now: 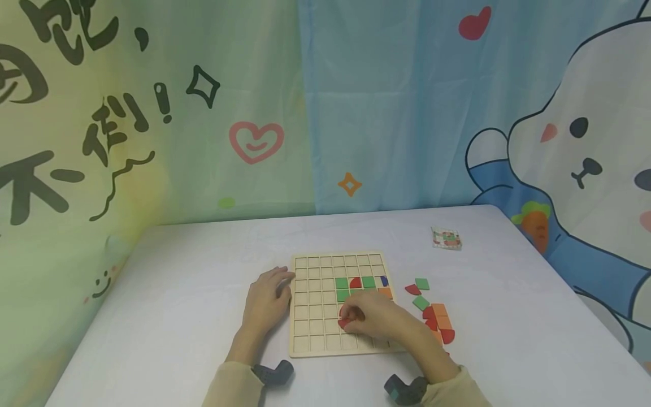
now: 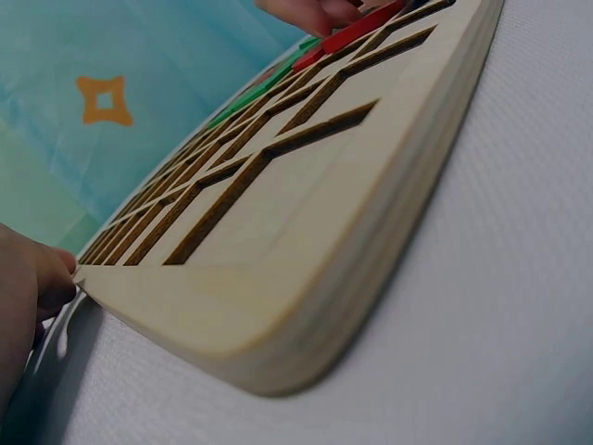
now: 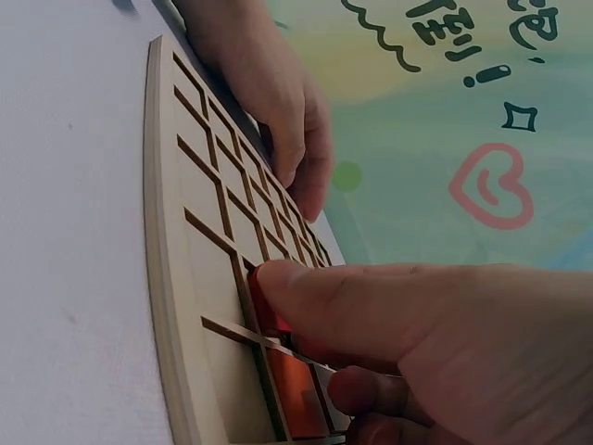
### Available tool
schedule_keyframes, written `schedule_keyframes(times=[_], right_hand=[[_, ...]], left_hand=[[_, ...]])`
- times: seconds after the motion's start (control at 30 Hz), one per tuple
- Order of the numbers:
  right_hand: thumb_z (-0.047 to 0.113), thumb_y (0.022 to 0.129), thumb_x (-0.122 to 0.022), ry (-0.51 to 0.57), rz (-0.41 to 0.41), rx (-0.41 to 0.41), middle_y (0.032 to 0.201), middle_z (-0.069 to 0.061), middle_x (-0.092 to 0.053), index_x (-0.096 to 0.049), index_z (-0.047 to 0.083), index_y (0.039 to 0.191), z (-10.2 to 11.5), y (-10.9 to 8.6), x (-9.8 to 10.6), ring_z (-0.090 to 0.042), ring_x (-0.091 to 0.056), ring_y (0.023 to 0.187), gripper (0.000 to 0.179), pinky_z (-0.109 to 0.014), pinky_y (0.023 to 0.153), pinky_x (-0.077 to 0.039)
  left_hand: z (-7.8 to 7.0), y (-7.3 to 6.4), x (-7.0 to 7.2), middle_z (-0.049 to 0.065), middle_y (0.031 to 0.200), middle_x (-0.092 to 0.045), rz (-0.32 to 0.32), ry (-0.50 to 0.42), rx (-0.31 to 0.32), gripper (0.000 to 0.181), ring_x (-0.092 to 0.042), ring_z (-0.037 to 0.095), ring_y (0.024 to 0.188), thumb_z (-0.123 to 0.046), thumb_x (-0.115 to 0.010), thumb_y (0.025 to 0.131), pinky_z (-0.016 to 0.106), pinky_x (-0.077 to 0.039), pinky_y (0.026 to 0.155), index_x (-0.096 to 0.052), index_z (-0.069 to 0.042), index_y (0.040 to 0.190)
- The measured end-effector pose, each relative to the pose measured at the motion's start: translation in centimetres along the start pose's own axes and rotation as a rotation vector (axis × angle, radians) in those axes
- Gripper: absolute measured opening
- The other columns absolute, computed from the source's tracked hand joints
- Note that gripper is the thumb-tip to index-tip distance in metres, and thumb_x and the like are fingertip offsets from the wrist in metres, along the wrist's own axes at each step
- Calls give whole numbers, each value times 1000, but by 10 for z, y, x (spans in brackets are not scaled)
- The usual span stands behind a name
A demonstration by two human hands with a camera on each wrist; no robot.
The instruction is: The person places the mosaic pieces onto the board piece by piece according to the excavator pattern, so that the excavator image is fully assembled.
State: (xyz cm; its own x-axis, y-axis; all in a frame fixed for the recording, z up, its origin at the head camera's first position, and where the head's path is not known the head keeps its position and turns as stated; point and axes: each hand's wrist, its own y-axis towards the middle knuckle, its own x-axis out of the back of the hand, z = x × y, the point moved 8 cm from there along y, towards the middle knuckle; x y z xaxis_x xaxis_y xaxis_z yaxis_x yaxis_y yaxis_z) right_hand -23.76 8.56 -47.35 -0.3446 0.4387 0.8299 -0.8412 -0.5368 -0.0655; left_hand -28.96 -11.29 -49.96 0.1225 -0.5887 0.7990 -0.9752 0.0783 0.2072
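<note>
Right hand [image 1: 373, 314] pinches red piece [image 1: 343, 323]; left hand [image 1: 265, 301], relaxed, touches board [image 1: 315, 326]; white table [image 1: 178, 305], patterned curtain [image 1: 386, 113].

Wooden grid board [image 2: 199, 315] on white worktop [image 2: 491, 269], left hand [image 2: 26, 301] at the board's edge, right hand [image 2: 310, 11] by a red piece [image 2: 363, 28], green piece [image 2: 255, 94] beyond, blue curtain [image 2: 167, 42] with orange star [image 2: 105, 117]

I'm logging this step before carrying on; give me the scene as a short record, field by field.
Right hand: pinches a red piece at the grid board
Left hand: rests at the board's left edge
Placed pieces: green, red, orange and blue, toward the board's right side
Loose pieces: green, red and orange, right of the board
Farther back: small printed packet
Hidden: cells under the right hand
</note>
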Motion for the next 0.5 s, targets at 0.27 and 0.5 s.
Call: schedule_keyframes(times=[0.27, 0.5], right_hand=[[22, 80, -75, -33, -4, -16, 72, 14, -56, -65, 21, 80, -2, -1, 0, -4, -48, 65, 9, -16, 57, -43], [22, 80, -74, -47, -11, -19, 72, 13, -57, -63, 21, 77, -2, -1, 1, -2, -46, 63, 12, -16, 56, -43]], left_hand=[[0, 0, -1, 1, 134, -58, -4, 5, -2, 30, -46, 22, 133, -19, -53, 91, 52, -35, 111, -65, -21, 118], [1, 0, -1, 1, 134, -58, -7, 5, -4, 30, -46, 23, 133, -19, -53, 90, 52, -36, 110, -65, -20, 118]])
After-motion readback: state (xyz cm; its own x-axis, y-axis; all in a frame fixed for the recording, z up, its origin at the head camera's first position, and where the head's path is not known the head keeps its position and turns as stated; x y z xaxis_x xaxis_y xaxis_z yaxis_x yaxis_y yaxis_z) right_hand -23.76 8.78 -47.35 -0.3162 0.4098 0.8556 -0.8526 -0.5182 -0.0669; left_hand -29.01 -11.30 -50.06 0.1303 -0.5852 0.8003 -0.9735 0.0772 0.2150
